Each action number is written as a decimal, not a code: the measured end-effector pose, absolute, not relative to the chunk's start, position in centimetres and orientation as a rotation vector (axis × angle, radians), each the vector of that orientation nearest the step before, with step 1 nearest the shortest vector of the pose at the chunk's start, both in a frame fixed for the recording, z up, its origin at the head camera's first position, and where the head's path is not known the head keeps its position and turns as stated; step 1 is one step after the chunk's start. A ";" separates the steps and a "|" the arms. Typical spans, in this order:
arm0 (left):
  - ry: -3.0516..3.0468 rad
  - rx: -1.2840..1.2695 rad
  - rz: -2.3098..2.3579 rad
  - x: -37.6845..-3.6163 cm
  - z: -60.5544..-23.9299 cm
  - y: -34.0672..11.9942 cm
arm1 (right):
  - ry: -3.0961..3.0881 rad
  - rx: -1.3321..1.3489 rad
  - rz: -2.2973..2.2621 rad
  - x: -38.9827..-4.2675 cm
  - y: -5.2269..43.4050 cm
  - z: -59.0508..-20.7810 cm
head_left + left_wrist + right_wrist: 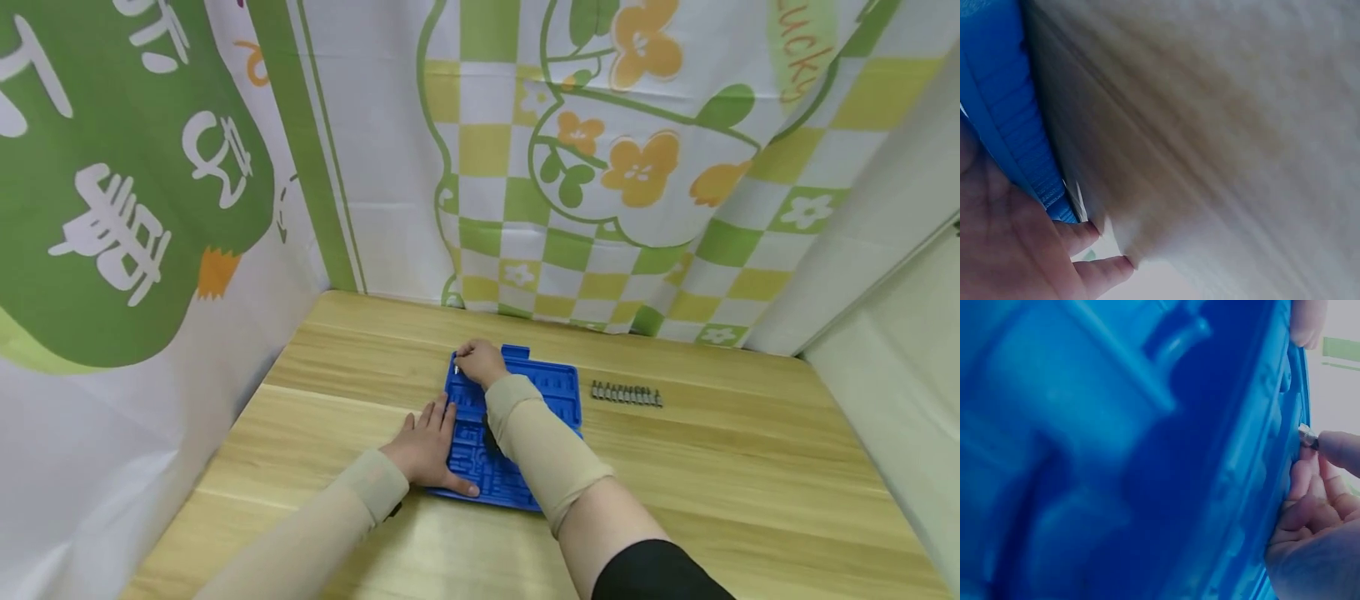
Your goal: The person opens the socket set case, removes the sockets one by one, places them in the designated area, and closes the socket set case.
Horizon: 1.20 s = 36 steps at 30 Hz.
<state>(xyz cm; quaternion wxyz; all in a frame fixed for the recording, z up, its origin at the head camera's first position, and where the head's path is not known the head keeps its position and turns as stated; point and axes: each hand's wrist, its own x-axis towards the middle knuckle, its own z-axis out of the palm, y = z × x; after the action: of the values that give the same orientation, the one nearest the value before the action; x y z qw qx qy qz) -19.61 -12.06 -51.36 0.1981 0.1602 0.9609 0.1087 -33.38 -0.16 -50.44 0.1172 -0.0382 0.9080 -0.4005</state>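
A blue plastic tool case (558, 379) with moulded slots lies opened out flat on the wooden table. Over its far left corner, my right hand (482, 362) pinches a small silver metal bit (1308, 436) between thumb and fingers, close to the slots. My left hand (429, 446) rests with fingers spread on the case's near left edge, its thumb reaching over the slotted half. In the left wrist view that palm (1016, 244) lies against the case's side. My right forearm hides part of the case's right side.
A row of several small metal bits (627, 394) stands on the table to the right of the case. Patterned green, yellow and white cloth (517, 217) hangs behind the table (720, 483), and more cloth hangs at the left.
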 end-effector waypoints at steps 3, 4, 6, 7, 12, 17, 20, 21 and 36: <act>2.673 0.470 0.306 -19.6 -50.9 -11.7 | 2.648 -0.056 -1.239 -33.3 0.4 -51.0; 2.671 0.484 0.308 -19.6 -50.8 -11.6 | 2.651 -0.029 -1.263 -33.3 0.6 -51.2; 2.671 0.501 0.312 -19.6 -50.8 -11.4 | 2.652 0.053 -1.350 -33.2 0.8 -51.5; 2.672 0.508 0.312 -19.7 -50.9 -11.3 | 2.640 0.100 -1.409 -33.1 0.9 -51.6; 2.668 0.488 0.285 -19.6 -51.4 -11.5 | 2.466 0.261 -1.722 -32.8 2.2 -51.2; 2.687 0.469 0.269 -19.7 -51.2 -11.8 | 2.332 0.169 -1.854 -33.1 6.2 -49.7; 2.699 0.472 0.269 -19.8 -50.9 -11.9 | 2.348 0.132 -1.872 -34.0 10.0 -49.3; 2.697 0.471 0.267 -19.8 -50.8 -12.0 | 2.375 0.132 -1.856 -34.3 11.4 -49.2; 2.691 0.490 0.346 -19.6 -51.2 -12.6 | 2.685 0.208 -1.369 -32.8 29.9 -48.2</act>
<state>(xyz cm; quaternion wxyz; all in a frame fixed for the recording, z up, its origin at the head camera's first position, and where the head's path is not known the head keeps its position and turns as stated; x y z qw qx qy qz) -19.56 -12.57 -51.24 0.1910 0.1746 0.9581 0.1231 -32.76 29.92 -48.18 0.0604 0.0688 0.8872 -0.4523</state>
